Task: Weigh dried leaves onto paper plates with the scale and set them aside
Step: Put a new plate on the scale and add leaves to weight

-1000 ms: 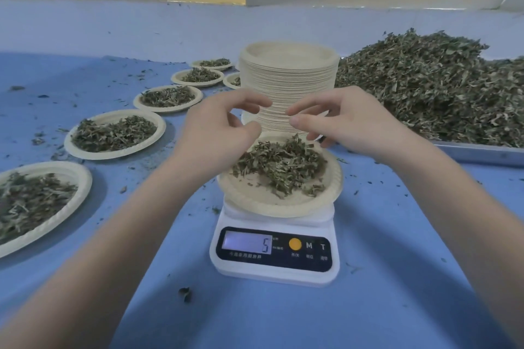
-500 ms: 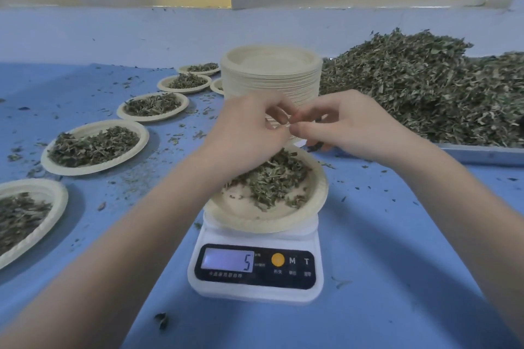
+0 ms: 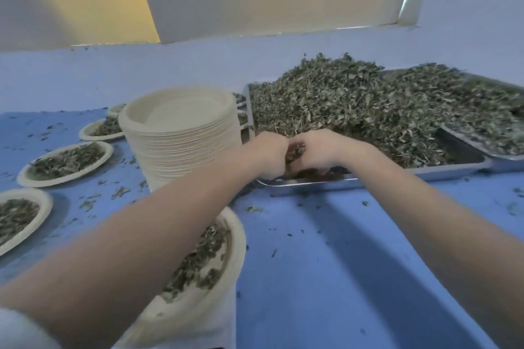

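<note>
Metal tray [image 3: 419, 171] at 1–2 o'clock heaped with dried leaves [image 3: 354, 105]; both hands meet at its near edge, left hand [image 3: 269, 154] and right hand [image 3: 317, 151] curled round a clump of leaves between them. Plate [image 3: 226, 261] with leaves at 6 o'clock, partly hidden by the left forearm, scale under it barely visible; empty plate stack [image 3: 181, 139] at 11; filled plates [image 3: 65, 163] at 9–10. Blue table [image 3: 340, 263] littered with leaf bits, pale wall behind.
</note>
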A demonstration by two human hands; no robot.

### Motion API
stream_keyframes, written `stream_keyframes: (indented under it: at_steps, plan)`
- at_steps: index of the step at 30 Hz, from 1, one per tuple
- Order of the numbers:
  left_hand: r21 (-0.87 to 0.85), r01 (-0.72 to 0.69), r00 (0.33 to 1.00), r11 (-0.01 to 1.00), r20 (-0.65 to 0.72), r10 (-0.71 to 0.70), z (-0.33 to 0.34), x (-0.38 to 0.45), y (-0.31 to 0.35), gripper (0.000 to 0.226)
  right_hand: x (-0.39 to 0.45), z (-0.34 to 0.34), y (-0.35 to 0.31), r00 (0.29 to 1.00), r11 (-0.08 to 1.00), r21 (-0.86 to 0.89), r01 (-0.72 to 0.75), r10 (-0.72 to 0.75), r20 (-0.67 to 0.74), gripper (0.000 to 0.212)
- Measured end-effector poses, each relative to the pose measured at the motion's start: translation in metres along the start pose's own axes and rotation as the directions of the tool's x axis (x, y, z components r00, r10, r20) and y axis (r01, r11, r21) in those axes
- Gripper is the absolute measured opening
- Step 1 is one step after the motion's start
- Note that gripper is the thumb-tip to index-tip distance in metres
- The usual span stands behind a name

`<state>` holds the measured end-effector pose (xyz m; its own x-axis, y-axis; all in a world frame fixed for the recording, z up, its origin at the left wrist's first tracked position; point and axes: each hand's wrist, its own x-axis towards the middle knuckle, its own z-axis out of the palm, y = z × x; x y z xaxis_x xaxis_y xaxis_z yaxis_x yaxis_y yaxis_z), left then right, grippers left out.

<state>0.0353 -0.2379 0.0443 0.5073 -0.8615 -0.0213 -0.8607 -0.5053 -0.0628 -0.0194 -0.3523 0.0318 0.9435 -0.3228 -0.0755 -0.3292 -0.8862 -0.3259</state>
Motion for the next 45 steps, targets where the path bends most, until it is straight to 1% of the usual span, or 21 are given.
stream_keyframes:
  at_steps: [2, 4, 7, 8, 9, 11, 13, 15, 16, 18, 21, 23, 26, 28, 30, 32, 34, 35, 38, 43, 45]
  plan:
    - [0.002, 0.025, 0.997, 1.0, 0.07, -0.025, 0.007, 0.015, -0.001, 0.03, 0.013, 0.011, 0.001, 1.0, 0.997, -0.075, 0.003, -0.001, 0.03, 0.032]
    - [-0.007, 0.048, 0.99, 0.999, 0.129, -0.047, 0.012, 0.025, -0.002, 0.024, 0.023, 0.02, 0.0, 1.0, 0.986, -0.162, 0.027, -0.028, -0.005, 0.025]
    - [-0.096, 0.078, 0.99, 0.992, 0.125, -0.066, 0.013, 0.03, -0.003, 0.028, 0.027, 0.02, 0.0, 0.993, 0.989, -0.134, 0.055, -0.068, -0.092, 0.019]
    - [-0.136, 0.092, 0.991, 0.986, 0.107, -0.078, 0.012, 0.03, -0.004, 0.032, 0.026, 0.018, 0.004, 0.991, 0.998, -0.042, 0.057, -0.062, -0.12, 0.015]
    - [-0.179, 0.108, 0.992, 0.978, 0.086, -0.093, 0.009, 0.029, -0.005, 0.036, 0.024, 0.014, 0.007, 0.99, 0.991, 0.128, 0.05, -0.032, -0.137, 0.013]
    - [-0.292, 0.141, 0.99, 0.946, 0.052, -0.132, 0.006, 0.027, -0.007, 0.045, 0.018, 0.005, 0.011, 0.988, 0.864, 0.502, 0.038, 0.043, -0.15, 0.013]
    - [-0.505, 0.173, 0.985, 0.846, 0.074, -0.158, 0.002, 0.023, -0.007, 0.053, 0.011, -0.003, 0.012, 0.979, 0.733, 0.679, 0.044, 0.104, -0.176, 0.013]
    - [-0.756, 0.182, 0.983, 0.629, 0.119, -0.142, -0.006, 0.011, -0.005, 0.059, 0.003, -0.012, 0.005, 0.974, 0.651, 0.757, 0.054, 0.133, -0.184, 0.011]
    - [-0.835, 0.163, 0.985, 0.526, 0.106, -0.138, -0.011, 0.001, -0.004, 0.059, -0.003, -0.016, 0.0, 0.976, 0.606, 0.792, 0.071, 0.122, -0.181, 0.01]
    - [-0.907, 0.082, 0.988, 0.412, 0.019, -0.155, -0.02, -0.022, -0.006, 0.052, -0.017, -0.023, -0.016, 0.98, 0.511, 0.851, 0.117, 0.077, -0.181, 0.01]
    - [-0.94, -0.017, 0.966, 0.34, -0.103, -0.237, -0.03, -0.068, -0.014, 0.044, -0.042, -0.026, -0.049, 0.981, 0.436, 0.881, 0.185, -0.025, -0.193, 0.013]
    - [-0.938, -0.036, 0.951, 0.344, -0.138, -0.277, -0.033, -0.102, -0.024, 0.042, -0.059, -0.023, -0.075, 0.973, 0.459, 0.858, 0.23, -0.114, -0.2, 0.015]
    - [-0.902, -0.008, 0.936, 0.431, -0.159, -0.315, -0.034, -0.149, -0.043, 0.04, -0.083, -0.009, -0.109, 0.94, 0.549, 0.765, 0.337, -0.242, -0.24, 0.015]
    - [-0.861, 0.054, 0.934, 0.506, -0.136, -0.331, -0.03, -0.174, -0.057, 0.044, -0.094, 0.003, -0.127, 0.901, 0.647, 0.627, 0.434, -0.325, -0.289, 0.017]
    - [-0.834, 0.114, 0.935, 0.541, -0.093, -0.341, -0.023, -0.195, -0.068, 0.045, -0.099, 0.013, -0.136, 0.855, 0.753, 0.408, 0.516, -0.426, -0.296, 0.021]
    - [-0.772, 0.139, 0.935, 0.62, -0.105, -0.34, -0.013, -0.211, -0.077, 0.044, -0.102, 0.018, -0.136, 0.845, 0.817, 0.216, 0.535, -0.516, -0.143, 0.035]
    - [-0.68, 0.162, 0.919, 0.715, -0.16, -0.361, -0.002, -0.221, -0.085, 0.048, -0.103, 0.019, -0.134, 0.849, 0.841, 0.156, 0.518, -0.527, 0.027, 0.06]
    - [-0.656, 0.187, 0.899, 0.731, -0.186, -0.397, 0.003, -0.224, -0.088, 0.051, -0.103, 0.02, -0.132, 0.849, 0.845, 0.141, 0.516, -0.527, 0.049, 0.07]
    - [-0.667, 0.237, 0.827, 0.707, -0.244, -0.507, 0.017, -0.228, -0.094, 0.056, -0.1, 0.022, -0.13, 0.85, 0.845, 0.116, 0.522, -0.527, 0.015, 0.083]
    - [-0.747, 0.164, 0.748, 0.644, -0.331, -0.574, 0.034, -0.225, -0.094, 0.052, -0.096, 0.031, -0.129, 0.864, 0.848, 0.165, 0.503, -0.497, -0.075, 0.073]
    - [-0.765, 0.145, 0.735, 0.627, -0.34, -0.586, 0.038, -0.222, -0.094, 0.051, -0.095, 0.034, -0.129, 0.871, 0.853, 0.175, 0.491, -0.478, -0.113, 0.07]
